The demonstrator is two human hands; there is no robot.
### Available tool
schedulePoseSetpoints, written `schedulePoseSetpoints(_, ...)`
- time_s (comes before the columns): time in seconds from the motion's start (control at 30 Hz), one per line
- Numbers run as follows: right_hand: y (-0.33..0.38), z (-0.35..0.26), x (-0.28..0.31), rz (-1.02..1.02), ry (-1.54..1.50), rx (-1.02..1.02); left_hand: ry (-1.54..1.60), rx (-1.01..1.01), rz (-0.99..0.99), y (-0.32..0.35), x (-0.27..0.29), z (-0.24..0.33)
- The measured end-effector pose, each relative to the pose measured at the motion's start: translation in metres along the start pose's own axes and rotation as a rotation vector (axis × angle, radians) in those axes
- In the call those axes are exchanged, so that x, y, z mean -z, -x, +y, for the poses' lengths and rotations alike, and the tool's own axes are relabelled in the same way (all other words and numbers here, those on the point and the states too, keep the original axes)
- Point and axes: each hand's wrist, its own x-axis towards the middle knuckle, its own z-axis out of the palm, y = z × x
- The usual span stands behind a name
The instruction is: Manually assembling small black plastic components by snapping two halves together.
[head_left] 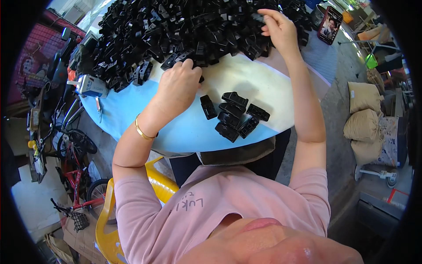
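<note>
Black plastic parts (176, 33) lie in a big heap across the far side of the table. My left hand (179, 83) is closed at the heap's near edge, fingers curled downward. A bit of a black plastic part shows beside its fingers; the rest is hidden. Over the heap's right side, my right hand (280, 31) has its fingers stretched out and apart. A greyish, blurred piece (257, 17) is near those fingertips; a grip on it cannot be made out. Between my arms, several black plastic parts (233, 114) form a small separate group near the table's front edge.
The table (132, 114) has a light blue and cream top. At its left stand a small box (91, 86) and a small tool (99, 108). A phone (329, 25) is propped at the far right. Around it are a yellow chair (105, 220), a red bicycle (79, 189) and stuffed sacks (365, 114).
</note>
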Motion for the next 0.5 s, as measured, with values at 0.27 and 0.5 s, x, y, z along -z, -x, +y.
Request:
schedulePoseSetpoints(0.27, 0.04, -0.056, -0.023, -0.41, -0.717, -0.314, 0.705, 0.207, 0.186, -0.022, 0.003, 0.001)
schedulePoseSetpoints(0.5, 0.053, -0.059, -0.035, -0.501, -0.813, -0.25, 2.022, 0.412, 0.008, -0.027, -0.008, -0.013)
